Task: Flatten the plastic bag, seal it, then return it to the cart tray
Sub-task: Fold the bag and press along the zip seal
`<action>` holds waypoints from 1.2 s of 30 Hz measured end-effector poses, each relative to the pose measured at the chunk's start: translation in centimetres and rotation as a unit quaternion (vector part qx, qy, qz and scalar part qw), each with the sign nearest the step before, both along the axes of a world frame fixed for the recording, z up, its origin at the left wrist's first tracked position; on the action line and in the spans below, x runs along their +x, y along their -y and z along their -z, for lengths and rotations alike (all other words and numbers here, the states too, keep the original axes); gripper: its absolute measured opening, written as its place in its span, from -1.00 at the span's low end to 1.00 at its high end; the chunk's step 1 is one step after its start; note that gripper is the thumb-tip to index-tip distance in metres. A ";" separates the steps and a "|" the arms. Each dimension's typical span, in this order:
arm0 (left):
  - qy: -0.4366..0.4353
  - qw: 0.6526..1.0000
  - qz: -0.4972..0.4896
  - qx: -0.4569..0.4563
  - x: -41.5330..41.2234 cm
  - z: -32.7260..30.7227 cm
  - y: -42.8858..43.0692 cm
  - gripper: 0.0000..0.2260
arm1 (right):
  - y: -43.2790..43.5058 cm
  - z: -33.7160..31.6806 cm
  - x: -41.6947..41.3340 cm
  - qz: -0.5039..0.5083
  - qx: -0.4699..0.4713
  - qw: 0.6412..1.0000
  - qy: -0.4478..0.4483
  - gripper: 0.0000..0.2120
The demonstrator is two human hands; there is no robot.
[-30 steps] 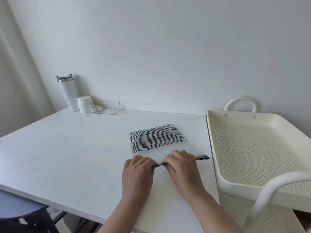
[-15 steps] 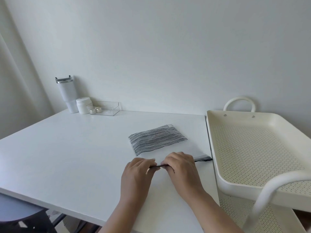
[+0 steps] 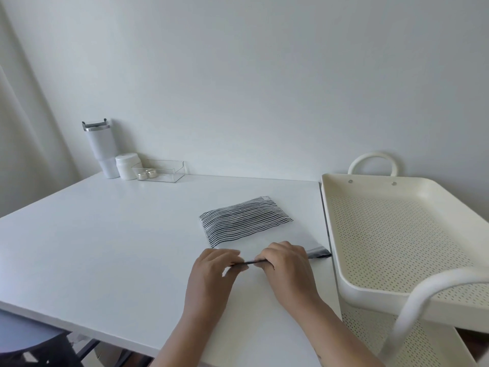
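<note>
A white plastic bag (image 3: 267,241) lies flat on the white table (image 3: 105,234), with a black-and-white striped cloth showing through its far half. Its near edge is a dark grey flap (image 3: 318,253) folded along the bag's mouth. My left hand (image 3: 211,271) and my right hand (image 3: 287,268) rest side by side on that flap, fingers curled and pinching the strip between them. Only a short dark piece shows between the hands, plus the flap's right end. The cream perforated cart tray (image 3: 344,274) stands right of the table and holds nothing.
At the table's far left corner stand a white tumbler (image 3: 99,149), a white jar (image 3: 127,166) and a clear box (image 3: 160,170) with small metal pieces. The cart's white tube handle (image 3: 423,292) arches over the tray's near side. A lower cart shelf (image 3: 375,332) shows beneath.
My left hand has slid a little to the left along the flap, opening a small gap between the hands. The bag has stayed in place.
</note>
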State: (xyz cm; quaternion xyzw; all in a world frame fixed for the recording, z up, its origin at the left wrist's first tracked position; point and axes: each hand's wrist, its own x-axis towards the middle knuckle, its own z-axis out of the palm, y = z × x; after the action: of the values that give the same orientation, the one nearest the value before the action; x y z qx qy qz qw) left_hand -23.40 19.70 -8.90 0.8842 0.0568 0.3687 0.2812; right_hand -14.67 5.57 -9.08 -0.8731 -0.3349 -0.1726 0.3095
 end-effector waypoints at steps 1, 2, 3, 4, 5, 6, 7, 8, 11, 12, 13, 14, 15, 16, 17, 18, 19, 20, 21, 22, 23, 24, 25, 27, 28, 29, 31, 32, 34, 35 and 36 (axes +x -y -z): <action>0.005 1.000 -0.002 0.006 0.0 0.0 0.0 -0.81 | 0.0 0.0 -0.1 -0.002 -0.001 1.000 0.001 -0.97; 0.008 1.000 -0.008 0.011 0.1 0.1 0.0 -0.80 | -0.1 0.0 -0.1 -0.001 -0.001 1.000 0.005 -0.98; 0.009 1.000 -0.017 0.012 0.1 0.1 -0.1 -0.80 | 0.0 0.1 0.0 0.002 0.000 1.000 0.008 -0.99; 0.009 1.000 -0.027 0.012 0.1 0.1 -0.2 -0.80 | 0.0 0.2 0.0 0.005 -0.002 1.000 0.008 -0.98; 0.008 0.999 -0.037 0.012 0.1 0.1 -0.3 -0.80 | 0.0 0.2 0.0 0.011 -0.007 1.000 0.006 -0.96; 0.007 0.999 -0.046 0.016 0.1 0.2 -0.3 -0.81 | 0.0 0.2 0.1 0.017 -0.013 1.000 0.006 -0.94; 0.005 0.998 -0.053 0.030 0.0 0.2 -0.3 -0.81 | 0.1 0.2 0.2 0.023 -0.020 0.999 0.009 -0.93; 0.002 0.997 -0.057 0.053 0.0 0.2 -0.3 -0.81 | 0.1 0.2 0.1 0.028 -0.025 0.999 0.014 -0.92; -0.009 0.991 -0.055 0.118 -0.1 0.1 0.0 -0.77 | 0.0 0.1 -0.2 0.028 -0.024 0.999 0.030 -0.97; -0.007 0.990 -0.053 0.130 -0.1 0.1 0.1 -0.81 | 0.0 0.0 -0.3 0.027 -0.028 0.999 0.033 -0.98; -0.006 0.989 -0.053 0.136 -0.2 0.0 0.2 -0.84 | -0.1 0.1 -0.3 0.028 -0.035 0.998 0.033 -0.98; -0.007 0.989 -0.059 0.135 -0.2 0.0 0.2 -0.84 | 0.0 0.2 -0.2 0.032 -0.041 0.998 0.032 -0.97; -0.008 0.989 -0.067 0.129 -0.2 -0.1 0.1 -0.84 | 0.0 0.2 -0.1 0.041 -0.043 0.998 0.028 -0.97; -0.010 0.990 -0.076 0.122 -0.2 -0.1 0.1 -0.84 | 0.1 0.3 0.1 0.051 -0.048 0.997 0.024 -0.96; -0.014 0.990 -0.083 0.117 -0.3 -0.2 0.1 -0.85 | 0.1 0.3 0.2 0.060 -0.055 0.996 0.023 -0.94; -0.020 0.989 -0.090 0.115 -0.3 -0.1 0.1 -0.85 | 0.1 0.3 0.2 0.066 -0.062 0.996 0.025 -0.92; -0.026 0.988 -0.094 0.117 -0.3 -0.1 0.1 -0.84 | 0.1 0.3 0.2 0.071 -0.063 0.995 0.026 -0.91; -0.033 0.987 -0.097 0.121 -0.2 0.0 0.2 -0.84 | 0.1 0.4 0.2 0.074 -0.059 0.995 0.028 -0.91; -0.038 0.986 -0.098 0.130 -0.2 0.0 0.3 -0.83 | 0.1 0.4 0.1 0.073 -0.055 0.995 0.029 -0.91; -0.040 0.984 -0.098 0.142 -0.2 0.0 0.4 -0.82 | 0.0 0.4 0.0 0.068 -0.054 0.996 0.034 -0.91; -0.039 0.982 -0.099 0.154 -0.1 0.1 0.5 -0.81 | -0.1 0.4 -0.1 0.061 -0.058 0.996 0.039 -0.90; -0.035 0.981 -0.101 0.164 -0.1 0.1 0.5 -0.81 | -0.2 0.5 -0.2 0.056 -0.063 0.996 0.043 -0.90; -0.031 0.980 -0.108 0.166 0.0 0.1 0.4 -0.81 | -0.2 0.5 -0.1 0.056 -0.065 0.995 0.044 -0.89; -0.025 0.979 -0.129 0.154 0.0 0.2 0.1 -0.79 | 0.0 0.6 0.0 0.070 -0.066 0.995 0.031 -0.90; -0.024 0.980 -0.137 0.144 -0.1 0.2 0.0 -0.79 | 0.1 0.6 0.2 0.078 -0.062 0.995 0.024 -0.92; -0.024 0.980 -0.143 0.138 -0.1 0.2 0.0 -0.79 | 0.1 0.7 0.3 0.084 -0.061 0.994 0.018 -0.93; -0.028 0.979 -0.151 0.138 0.0 0.3 0.1 -0.81 | 0.1 0.8 0.4 0.084 -0.066 0.994 0.010 -0.92; -0.032 0.977 -0.155 0.142 0.0 0.3 0.2 -0.82 | 0.1 0.8 0.4 0.079 -0.064 0.995 0.008 -0.92; -0.040 0.974 -0.160 0.154 0.1 0.3 0.3 -0.82 | 0.1 0.9 0.4 0.077 -0.053 0.996 0.009 -0.95; -0.042 0.973 -0.161 0.158 0.2 0.3 0.3 -0.79 | 0.1 0.9 0.4 0.081 -0.052 0.995 0.009 -0.93; -0.043 0.973 -0.164 0.158 0.2 0.3 0.3 -0.77 | 0.1 0.9 0.4 0.084 -0.055 0.995 0.011 -0.91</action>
State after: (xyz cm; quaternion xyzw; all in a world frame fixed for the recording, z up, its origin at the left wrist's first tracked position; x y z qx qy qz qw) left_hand -23.23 19.39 -9.22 0.9110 0.1543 0.3757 0.0710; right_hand -14.31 5.43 -10.03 -0.9119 -0.2726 -0.1893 0.2414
